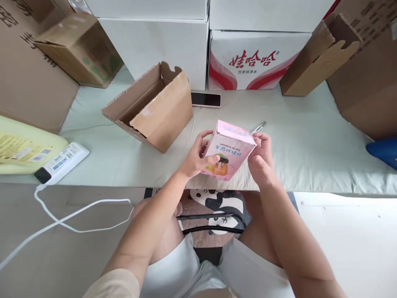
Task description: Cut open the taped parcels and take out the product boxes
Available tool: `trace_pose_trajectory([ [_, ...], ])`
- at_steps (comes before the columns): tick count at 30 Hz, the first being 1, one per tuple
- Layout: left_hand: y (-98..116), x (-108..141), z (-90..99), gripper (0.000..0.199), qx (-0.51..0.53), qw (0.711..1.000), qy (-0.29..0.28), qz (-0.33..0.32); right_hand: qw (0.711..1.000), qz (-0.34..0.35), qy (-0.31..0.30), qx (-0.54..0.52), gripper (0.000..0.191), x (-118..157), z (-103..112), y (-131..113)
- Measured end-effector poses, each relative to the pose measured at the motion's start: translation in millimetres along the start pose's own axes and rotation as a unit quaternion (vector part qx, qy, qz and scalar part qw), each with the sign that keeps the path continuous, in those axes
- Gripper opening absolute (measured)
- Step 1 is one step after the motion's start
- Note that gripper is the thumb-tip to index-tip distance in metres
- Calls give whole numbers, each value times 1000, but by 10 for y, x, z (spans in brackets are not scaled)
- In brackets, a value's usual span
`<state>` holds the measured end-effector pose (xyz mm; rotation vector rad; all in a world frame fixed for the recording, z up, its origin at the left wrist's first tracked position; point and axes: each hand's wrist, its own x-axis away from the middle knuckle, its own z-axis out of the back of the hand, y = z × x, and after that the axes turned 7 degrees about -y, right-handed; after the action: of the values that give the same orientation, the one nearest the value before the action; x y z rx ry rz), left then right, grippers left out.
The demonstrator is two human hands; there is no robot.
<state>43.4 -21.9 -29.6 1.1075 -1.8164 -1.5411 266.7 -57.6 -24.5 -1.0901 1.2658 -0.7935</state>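
Observation:
A small pink box [231, 147] with a printed jar picture is tilted above the front edge of the table. My left hand [200, 157] grips its left side, thumb across the printed face. At the box's right side is my right hand [262, 159], its fingers curled near the top right corner. A slim silver tool [259, 127] shows behind the box, close to the right fingertips; whether the hand holds it is unclear. To the left stands an open brown cardboard box [170, 116], its flaps up.
White cartons [257, 62] line the back, with a phone [206, 99] before them. Brown boxes [89, 58] stand at both sides. A white power strip [66, 161] and a yellow-green container [27, 147] lie at left, a blue object [384, 152] at right.

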Motion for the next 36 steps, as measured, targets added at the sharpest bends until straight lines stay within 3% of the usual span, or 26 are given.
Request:
trace_pose_trajectory([
  [3, 69, 37, 84, 83, 20, 999, -32, -5, 998, -18, -45, 27, 62, -70, 67, -161],
  [6, 92, 32, 176, 85, 6, 999, -40, -1, 996, -19, -67, 49, 66, -130, 55, -172],
  [12, 72, -72, 325, 85, -30, 995, -52, 83, 996, -87, -10, 33, 62, -226, -34, 37],
  [19, 131, -151, 322, 86, -12, 992, -78, 100, 994, -110, 16, 17, 55, -221, -13, 63],
  [26, 80, -130, 351, 87, -15, 991, -85, 101, 992, -114, 36, 44, 63, -191, -28, 103],
  [36, 92, -107, 284, 81, 2, 993, -27, 112, 978, -42, -23, 201, 74, -166, -40, 118],
])
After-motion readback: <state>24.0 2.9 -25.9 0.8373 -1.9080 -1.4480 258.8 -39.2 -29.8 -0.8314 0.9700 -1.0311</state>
